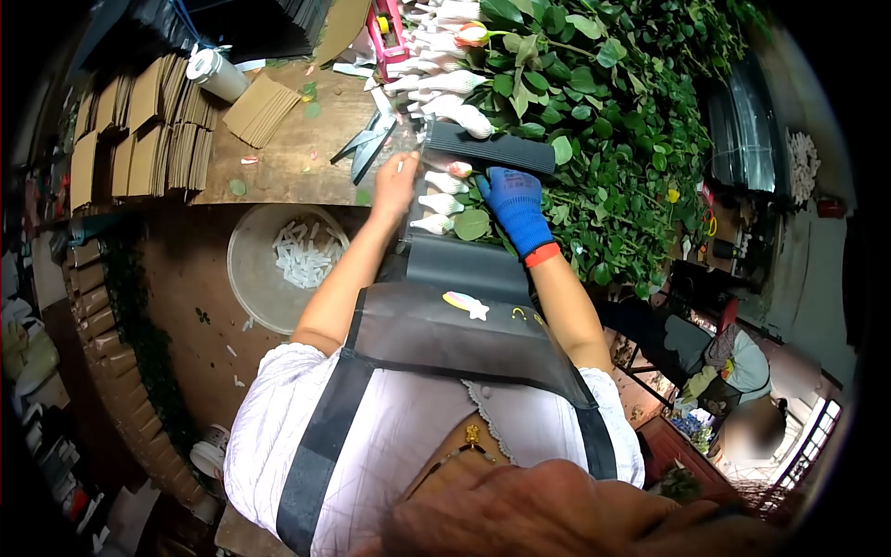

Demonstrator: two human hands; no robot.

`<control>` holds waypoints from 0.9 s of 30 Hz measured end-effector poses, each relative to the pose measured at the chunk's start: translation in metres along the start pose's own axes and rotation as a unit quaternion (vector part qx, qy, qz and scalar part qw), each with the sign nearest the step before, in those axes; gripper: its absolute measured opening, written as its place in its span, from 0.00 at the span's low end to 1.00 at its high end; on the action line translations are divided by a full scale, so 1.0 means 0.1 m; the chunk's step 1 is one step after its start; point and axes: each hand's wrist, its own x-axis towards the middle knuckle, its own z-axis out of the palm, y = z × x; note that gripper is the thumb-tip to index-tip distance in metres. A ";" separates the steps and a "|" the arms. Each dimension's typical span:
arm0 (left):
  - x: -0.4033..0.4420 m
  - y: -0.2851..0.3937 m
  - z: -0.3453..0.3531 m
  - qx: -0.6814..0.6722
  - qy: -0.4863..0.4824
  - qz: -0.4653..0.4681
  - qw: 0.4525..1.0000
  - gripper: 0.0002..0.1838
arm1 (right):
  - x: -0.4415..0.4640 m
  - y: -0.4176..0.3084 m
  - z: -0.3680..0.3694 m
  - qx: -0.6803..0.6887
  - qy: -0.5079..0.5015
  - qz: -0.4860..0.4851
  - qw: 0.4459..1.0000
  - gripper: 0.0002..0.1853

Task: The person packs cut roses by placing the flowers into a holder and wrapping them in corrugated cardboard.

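Observation:
My left hand [396,190] is bare, its fingers closed at the edge of a clear plastic sheet [417,190]. My right hand [513,206] wears a blue knit glove with a red cuff. Its fingers are curled around the stem just behind a pink-and-cream rose [458,169]. Several roses in white netting [444,202] lie below that bloom, between my hands, heads toward the left. Above them lies a dark corrugated sheet [492,148]. A smooth black sheet [464,263] sits nearest my apron [445,325]. Fingertips of the gloved hand are partly hidden by leaves.
Scissors-like dark-bladed tool [369,147], cardboard pieces [262,111] and a white cup [218,74] lie on the wooden table [306,176]. Leafy rose stems [622,158] are heaped right. A tub [243,278] holding white pieces stands below the table; another person [742,371] is at lower right.

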 end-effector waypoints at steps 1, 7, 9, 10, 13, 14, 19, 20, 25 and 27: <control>0.11 -0.09 -0.08 -0.002 -0.040 0.009 0.999 0.13 | 0.00 0.01 0.01 -0.004 0.000 0.001 1.000 0.14; 0.25 -0.14 0.03 0.169 -0.016 0.172 0.970 0.14 | 0.02 -0.01 0.04 -0.021 0.004 -0.003 1.000 0.14; 0.31 -0.40 0.09 0.121 0.049 0.199 0.971 0.11 | 0.02 0.01 0.06 -0.029 0.006 -0.001 1.000 0.14; 0.29 -0.45 0.06 0.136 0.055 0.212 0.966 0.10 | 0.03 0.03 0.08 -0.029 0.008 -0.001 1.000 0.15; 0.23 -0.59 -0.08 -0.047 0.124 0.127 0.983 0.10 | 0.04 0.05 0.13 -0.023 0.014 -0.004 1.000 0.19; -0.06 -0.01 -0.17 -0.131 0.114 0.058 0.983 0.10 | 0.03 0.05 0.12 -0.018 0.018 -0.008 1.000 0.20; 0.00 0.05 -0.44 0.113 -0.040 0.139 0.983 0.14 | -0.06 0.18 -0.01 0.070 -0.038 -0.046 0.996 0.21; -0.01 0.05 -0.34 0.202 -0.064 0.142 0.967 0.15 | -0.06 0.18 -0.01 0.068 -0.043 -0.054 0.995 0.22; 0.14 -0.19 -0.08 0.236 -0.124 0.130 0.955 0.16 | -0.05 -0.02 -0.06 -0.023 -0.078 -0.028 0.996 0.22; 0.06 -0.20 -0.07 0.209 -0.117 0.143 0.960 0.16 | -0.06 -0.05 -0.05 -0.027 -0.087 -0.010 0.996 0.21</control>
